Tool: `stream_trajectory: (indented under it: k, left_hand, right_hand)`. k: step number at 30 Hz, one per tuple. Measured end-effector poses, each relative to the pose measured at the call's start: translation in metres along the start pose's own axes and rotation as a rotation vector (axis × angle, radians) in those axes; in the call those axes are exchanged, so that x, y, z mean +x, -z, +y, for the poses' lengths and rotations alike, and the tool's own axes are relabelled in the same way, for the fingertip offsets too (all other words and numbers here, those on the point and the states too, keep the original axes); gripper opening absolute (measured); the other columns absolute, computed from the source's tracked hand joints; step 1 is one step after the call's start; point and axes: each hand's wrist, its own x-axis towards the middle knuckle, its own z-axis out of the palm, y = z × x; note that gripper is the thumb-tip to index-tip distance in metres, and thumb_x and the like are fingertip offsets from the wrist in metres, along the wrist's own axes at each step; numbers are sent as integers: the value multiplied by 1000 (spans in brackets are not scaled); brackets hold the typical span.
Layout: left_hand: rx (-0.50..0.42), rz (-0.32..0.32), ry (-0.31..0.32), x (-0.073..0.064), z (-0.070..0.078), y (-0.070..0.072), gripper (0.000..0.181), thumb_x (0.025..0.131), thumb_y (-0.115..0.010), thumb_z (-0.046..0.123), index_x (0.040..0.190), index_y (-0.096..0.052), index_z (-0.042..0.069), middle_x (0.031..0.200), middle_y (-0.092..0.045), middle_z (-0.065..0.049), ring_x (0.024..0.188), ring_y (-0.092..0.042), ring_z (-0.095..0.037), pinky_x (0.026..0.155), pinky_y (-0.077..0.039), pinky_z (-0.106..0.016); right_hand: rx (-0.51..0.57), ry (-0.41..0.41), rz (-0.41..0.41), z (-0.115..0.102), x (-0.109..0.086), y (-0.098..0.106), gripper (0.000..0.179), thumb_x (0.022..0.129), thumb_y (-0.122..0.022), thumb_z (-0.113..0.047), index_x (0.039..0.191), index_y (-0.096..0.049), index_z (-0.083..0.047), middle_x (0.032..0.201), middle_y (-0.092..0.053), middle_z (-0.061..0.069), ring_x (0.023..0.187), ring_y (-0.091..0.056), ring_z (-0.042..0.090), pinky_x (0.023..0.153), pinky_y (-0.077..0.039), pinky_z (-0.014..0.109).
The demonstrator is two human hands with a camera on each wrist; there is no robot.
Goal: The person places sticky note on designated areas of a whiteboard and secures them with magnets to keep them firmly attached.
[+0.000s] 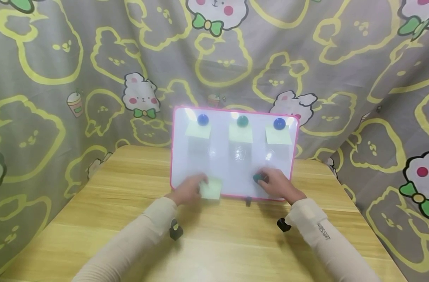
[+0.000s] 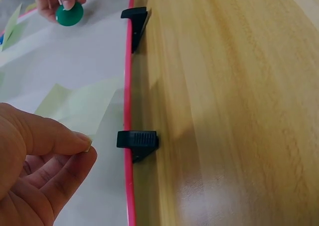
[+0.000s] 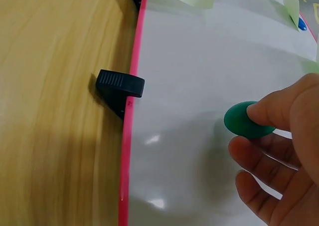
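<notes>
A small whiteboard with a pink frame stands tilted on the table. Thumb and fingers of my left hand pinch a corner of a pale yellow sticky note in front of the board's lower left part. My right hand holds a round green magnet between thumb and fingers, close over the board's lower right. Along the top, three sticky notes hang under magnets: a blue magnet at left, a green magnet in the middle and another blue magnet at right.
Black clips grip the board's lower edge and prop it on the wooden table. A patterned curtain hangs close behind the board and along both sides of the table.
</notes>
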Motion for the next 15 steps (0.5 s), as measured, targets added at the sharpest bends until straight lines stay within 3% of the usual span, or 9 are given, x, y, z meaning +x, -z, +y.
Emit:
stream_trajectory:
  k: [5,15]
  left_hand:
    - [-9,4,27,2,-4,1,46,65,-65,-18,104,-55,4,96,-58,-8,84,-58,-24,75,-53,-37]
    - [-11,10,67,4,-7,7,47,66,-65,-18,106,-54,5,98,-58,-8,85,-58,-25,75,-53,-37]
  right_hand:
    - [11,21,20,1,4,0,16,86,-69,-10,99,-67,-2,91,-67,8,81,-62,23,73,-54,42]
    - [30,-12,16,-3,15,1,20,87,-69,-14,103,-67,-3,95,-67,9,87,-62,24,79,-54,42]
